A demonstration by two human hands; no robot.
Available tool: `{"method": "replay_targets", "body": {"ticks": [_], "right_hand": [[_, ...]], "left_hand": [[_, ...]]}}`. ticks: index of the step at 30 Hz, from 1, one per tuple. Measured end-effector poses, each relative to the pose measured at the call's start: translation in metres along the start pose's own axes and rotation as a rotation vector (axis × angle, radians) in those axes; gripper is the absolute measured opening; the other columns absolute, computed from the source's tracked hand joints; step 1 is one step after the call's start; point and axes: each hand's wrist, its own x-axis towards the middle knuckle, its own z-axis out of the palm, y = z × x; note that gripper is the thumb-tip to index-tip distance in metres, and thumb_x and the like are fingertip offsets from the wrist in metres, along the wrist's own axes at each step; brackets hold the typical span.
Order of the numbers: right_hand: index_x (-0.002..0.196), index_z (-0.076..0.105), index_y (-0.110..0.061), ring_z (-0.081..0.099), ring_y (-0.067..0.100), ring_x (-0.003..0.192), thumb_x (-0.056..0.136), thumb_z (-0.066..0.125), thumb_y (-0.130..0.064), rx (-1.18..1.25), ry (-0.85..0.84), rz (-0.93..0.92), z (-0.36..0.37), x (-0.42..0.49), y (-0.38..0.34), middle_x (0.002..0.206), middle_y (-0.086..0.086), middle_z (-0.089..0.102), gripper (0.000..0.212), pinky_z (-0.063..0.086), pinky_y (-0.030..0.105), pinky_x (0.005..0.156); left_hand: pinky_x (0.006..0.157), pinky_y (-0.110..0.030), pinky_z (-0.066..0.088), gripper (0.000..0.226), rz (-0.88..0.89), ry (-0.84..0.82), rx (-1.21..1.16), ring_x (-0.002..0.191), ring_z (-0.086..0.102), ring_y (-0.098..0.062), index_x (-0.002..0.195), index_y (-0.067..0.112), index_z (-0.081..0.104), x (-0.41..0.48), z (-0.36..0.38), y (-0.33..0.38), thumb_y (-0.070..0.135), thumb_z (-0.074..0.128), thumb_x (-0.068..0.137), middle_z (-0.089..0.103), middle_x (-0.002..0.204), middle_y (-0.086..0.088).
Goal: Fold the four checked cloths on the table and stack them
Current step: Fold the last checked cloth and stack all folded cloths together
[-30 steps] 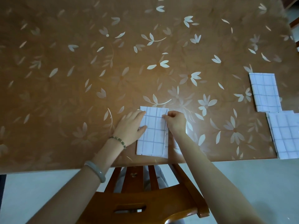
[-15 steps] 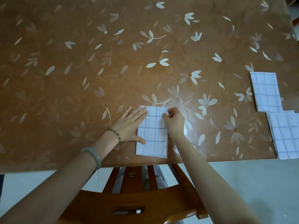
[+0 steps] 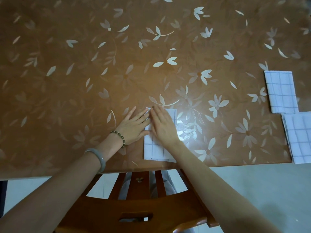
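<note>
Floral table (image 3: pixel 117 64) bears folded checked cloth (image 3: pixel 153 150), apparently flat.

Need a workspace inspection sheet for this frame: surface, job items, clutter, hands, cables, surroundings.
Surface: glossy brown table top with pale flower print, glare patch near the centre.
Job's things: white blue-checked folded cloth at the near edge, under both hands. Two more are folded at right, far right cloth and near right cloth, adjoining, not stacked. Fourth not seen.
Clutter: nothing seen.
Hands: left hand flat at the cloth's left edge; right hand flat, pressing on it.
Cables: nothing seen.
Surroundings: brown wooden chair below the table edge; pale floor.
</note>
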Motion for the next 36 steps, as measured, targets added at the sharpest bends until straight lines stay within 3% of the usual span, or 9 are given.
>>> {"method": "replay_targets", "body": {"ticks": [3,8,13,18,24,29,31,36], "right_hand": [[0.142,0.039,0.001,0.035,0.028,0.139,0.096,0.032,-0.028,-0.124,-0.173,0.006,0.011,-0.010,0.007,0.148,0.016,0.039,0.055,0.027,0.046,0.113],[0.147,0.030,-0.004,0.023,0.025,0.145,0.097,0.026,-0.049,-0.268,-0.198,0.112,-0.004,-0.029,0.043,0.154,0.013,0.029,0.068,0.010,0.046,0.118],[0.146,0.032,-0.001,0.025,0.025,0.144,0.097,0.021,-0.050,-0.285,-0.197,0.144,-0.013,-0.034,0.051,0.153,0.014,0.031,0.070,0.012,0.050,0.117],[0.147,0.029,-0.001,0.023,0.025,0.144,0.098,0.013,-0.051,-0.285,-0.205,0.152,-0.013,-0.034,0.049,0.154,0.014,0.029,0.072,0.010,0.052,0.117],[0.147,0.029,-0.001,0.019,0.026,0.145,0.098,0.008,-0.052,-0.295,-0.180,0.149,-0.012,-0.034,0.049,0.155,0.014,0.027,0.074,0.011,0.053,0.116],[0.147,0.029,-0.001,0.015,0.027,0.145,0.098,0.007,-0.053,-0.289,-0.159,0.144,-0.012,-0.035,0.050,0.155,0.014,0.028,0.074,0.008,0.052,0.117],[0.148,0.027,-0.002,0.015,0.026,0.146,0.098,0.007,-0.053,-0.292,-0.159,0.144,-0.011,-0.035,0.051,0.155,0.013,0.026,0.074,0.008,0.053,0.117],[0.148,0.028,-0.003,0.016,0.027,0.146,0.096,0.019,-0.050,-0.297,-0.147,0.143,-0.009,-0.035,0.051,0.155,0.013,0.027,0.071,0.011,0.054,0.116]], "left_hand": [[0.115,-0.052,0.014,0.079,0.013,-0.036,0.017,0.144,0.022,-0.020,0.144,0.009,0.036,-0.001,0.000,-0.001,0.066,0.020,0.091,0.033,0.152,-0.007],[0.116,-0.052,0.013,0.092,0.004,-0.047,0.059,0.146,0.013,-0.022,0.150,0.006,0.013,-0.002,0.003,0.000,0.073,0.015,0.087,0.017,0.157,-0.010],[0.116,-0.051,0.010,0.098,0.054,-0.062,0.069,0.146,0.010,-0.024,0.149,0.002,0.010,-0.025,0.011,0.013,0.076,0.011,0.085,0.013,0.156,-0.014],[0.117,-0.049,0.004,0.083,0.081,-0.062,0.037,0.145,0.011,-0.023,0.147,0.006,0.006,-0.058,0.025,0.038,0.065,0.016,0.090,0.022,0.154,-0.012],[0.115,-0.050,0.009,0.079,0.138,-0.024,-0.012,0.146,0.003,-0.018,0.148,0.010,0.021,-0.068,0.015,0.041,0.067,0.018,0.094,0.021,0.154,-0.007],[0.116,-0.045,-0.014,0.088,-0.098,-0.058,0.019,0.143,-0.017,-0.017,0.146,0.012,-0.017,-0.005,-0.012,0.014,0.072,-0.012,0.082,-0.015,0.156,-0.005],[0.117,-0.045,-0.009,0.092,-0.118,-0.024,0.042,0.142,-0.015,-0.015,0.146,0.011,-0.015,0.010,-0.012,0.005,0.073,-0.018,0.078,-0.011,0.157,-0.005],[0.118,-0.048,0.002,0.099,-0.061,-0.021,0.093,0.146,-0.002,-0.020,0.150,0.005,0.004,-0.004,0.004,0.007,0.078,0.003,0.083,0.006,0.157,-0.011]]}}
